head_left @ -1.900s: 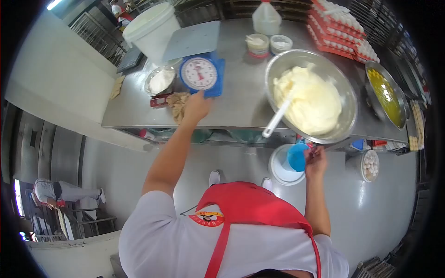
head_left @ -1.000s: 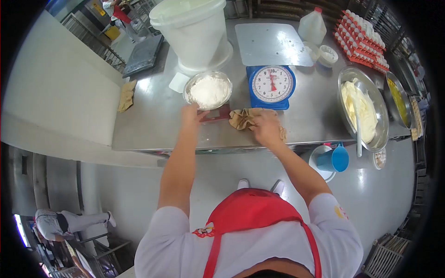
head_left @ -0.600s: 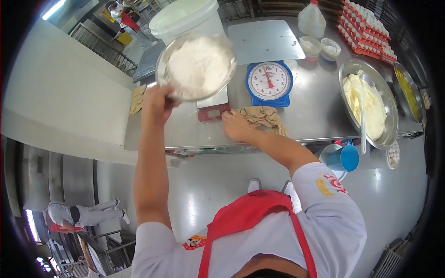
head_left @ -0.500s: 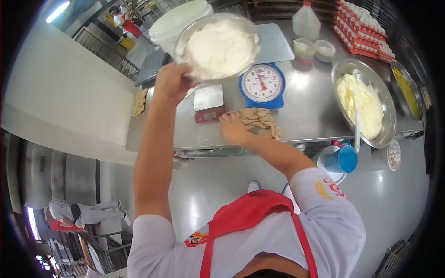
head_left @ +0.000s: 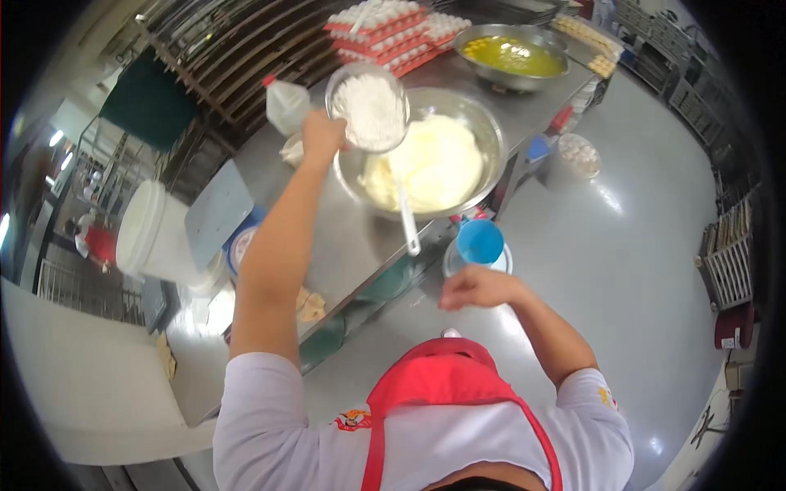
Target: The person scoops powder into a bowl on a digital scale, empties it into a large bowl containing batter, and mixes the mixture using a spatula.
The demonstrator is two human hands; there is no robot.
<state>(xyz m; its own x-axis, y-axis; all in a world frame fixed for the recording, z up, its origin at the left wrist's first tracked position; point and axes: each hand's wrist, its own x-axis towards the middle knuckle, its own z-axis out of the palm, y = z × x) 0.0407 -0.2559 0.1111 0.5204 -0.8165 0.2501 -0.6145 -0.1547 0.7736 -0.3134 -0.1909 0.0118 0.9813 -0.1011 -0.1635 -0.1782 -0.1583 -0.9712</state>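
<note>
My left hand [head_left: 324, 136] is closed on the near-left rim of a metal bowl of white flour [head_left: 370, 108]. That bowl is tilted and hangs over the left part of a large steel mixing bowl [head_left: 494, 155]. Pale yellow cream [head_left: 449, 159] fills much of the mixing bowl. A spatula with a white handle [head_left: 407, 219] stands in the cream and leans over the near rim. My right hand [head_left: 475, 288] is in the air off the table's edge, fingers loosely bent and apart, with nothing seen in it. Just beyond it is a blue jug [head_left: 481, 242].
Stacked egg trays [head_left: 385, 37] and a bowl of cracked eggs [head_left: 516, 56] stand at the back. A plastic jug [head_left: 286, 105], a white bucket [head_left: 155, 233] and a partly hidden blue scale [head_left: 237, 241] are leftward. A bucket of eggs [head_left: 578, 155] is beyond the table's edge.
The view has turned right. My left hand has carried the flour bowl from beside the scales to over the mixing bowl. My right hand has left the cloth on the table.
</note>
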